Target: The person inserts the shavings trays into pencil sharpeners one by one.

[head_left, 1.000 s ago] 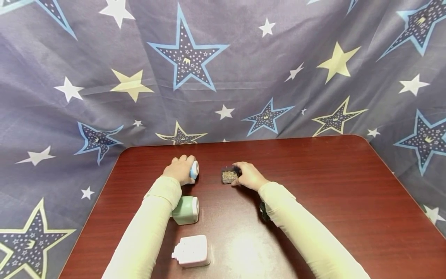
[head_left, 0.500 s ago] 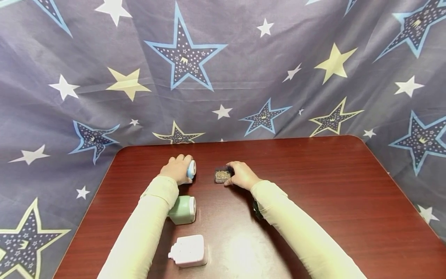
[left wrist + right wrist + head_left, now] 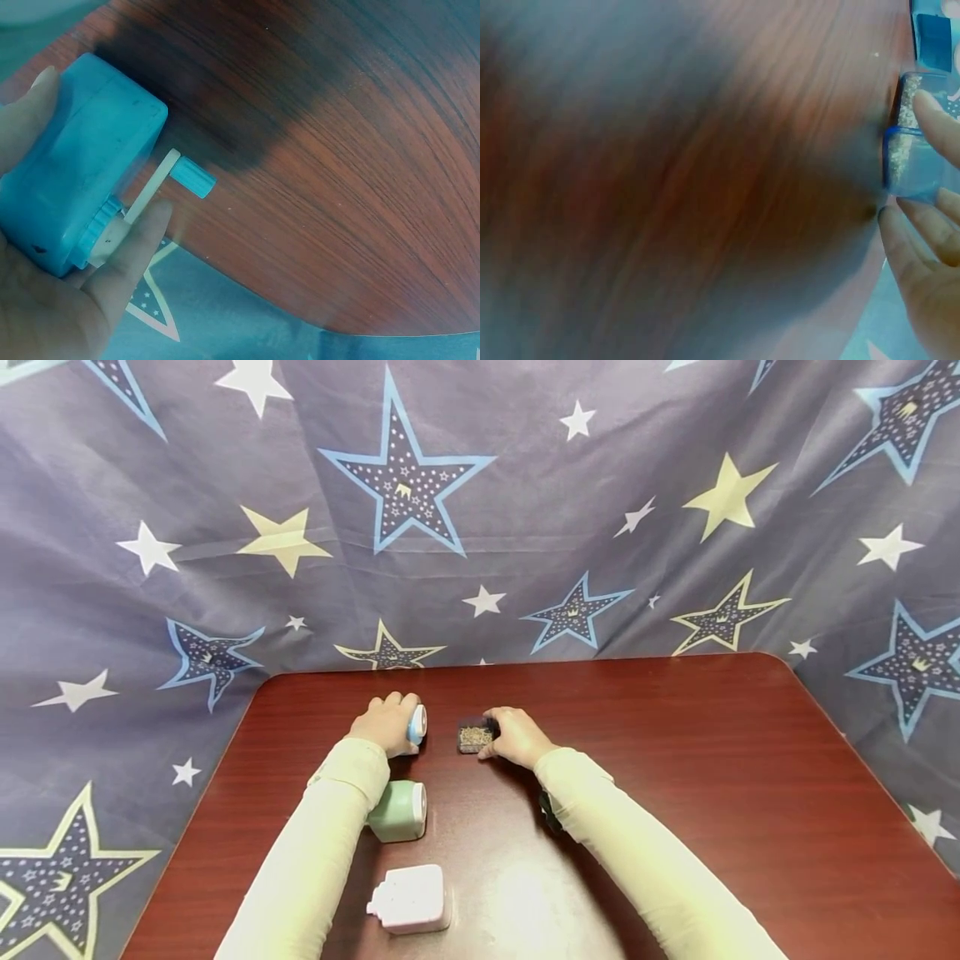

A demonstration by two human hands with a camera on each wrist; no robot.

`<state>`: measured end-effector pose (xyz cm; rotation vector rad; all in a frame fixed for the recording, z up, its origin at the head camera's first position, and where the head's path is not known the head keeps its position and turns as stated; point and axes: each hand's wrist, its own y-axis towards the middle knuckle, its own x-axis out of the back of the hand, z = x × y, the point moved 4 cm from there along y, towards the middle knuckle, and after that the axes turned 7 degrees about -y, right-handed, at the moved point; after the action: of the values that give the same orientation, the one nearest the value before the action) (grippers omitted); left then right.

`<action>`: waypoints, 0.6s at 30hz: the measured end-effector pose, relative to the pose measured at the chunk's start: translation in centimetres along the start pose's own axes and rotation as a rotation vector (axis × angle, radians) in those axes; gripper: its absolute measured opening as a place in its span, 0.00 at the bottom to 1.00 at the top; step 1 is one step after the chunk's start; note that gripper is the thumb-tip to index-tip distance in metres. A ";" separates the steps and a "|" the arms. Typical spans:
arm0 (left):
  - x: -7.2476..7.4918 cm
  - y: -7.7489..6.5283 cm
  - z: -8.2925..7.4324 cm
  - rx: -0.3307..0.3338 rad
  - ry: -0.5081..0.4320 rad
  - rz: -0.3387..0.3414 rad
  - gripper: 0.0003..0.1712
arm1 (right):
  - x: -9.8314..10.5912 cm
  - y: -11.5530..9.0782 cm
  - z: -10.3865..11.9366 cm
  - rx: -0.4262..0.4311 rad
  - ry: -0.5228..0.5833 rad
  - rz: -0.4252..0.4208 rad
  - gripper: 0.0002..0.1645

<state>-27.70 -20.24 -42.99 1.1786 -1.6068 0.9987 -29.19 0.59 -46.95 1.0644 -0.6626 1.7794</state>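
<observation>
My left hand (image 3: 381, 727) grips a blue pencil sharpener (image 3: 90, 142) lying on the table. Its pale crank arm (image 3: 154, 186) ends in a blue knob (image 3: 193, 177), and one finger reaches alongside the crank. Just to the right, my right hand (image 3: 519, 737) holds a small clear shavings drawer (image 3: 474, 738) between thumb and fingers. Light brown shavings fill part of this drawer. In the right wrist view, the drawer (image 3: 913, 161) shows at the right edge, with the blue sharpener (image 3: 934, 41) close beyond it. A narrow gap separates drawer and sharpener in the head view.
Nearer to me stand a green sharpener (image 3: 397, 814), partly behind my left sleeve, and a pink one (image 3: 411, 897). The dark red table (image 3: 675, 793) extends far to the right. A grey curtain (image 3: 480, 527) with stars hangs behind its back edge.
My right hand has moved slightly left with the shavings drawer, nearer to the blue sharpener. The left hand keeps its grip in place.
</observation>
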 end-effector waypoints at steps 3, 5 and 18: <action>-0.2 0.2 0.0 0.001 0.001 0.002 0.39 | -0.3 0.0 0.2 -0.006 0.008 -0.004 0.46; -0.3 0.2 0.0 0.003 -0.001 0.002 0.39 | -0.4 0.1 0.4 0.000 0.010 -0.009 0.46; -0.1 0.1 0.2 0.009 0.003 0.005 0.40 | -1.1 0.6 1.5 0.003 0.009 -0.014 0.45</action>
<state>-27.83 -20.33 -43.19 1.1785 -1.6051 1.0115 -28.93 -1.35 -47.23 1.0601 -0.6455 1.7729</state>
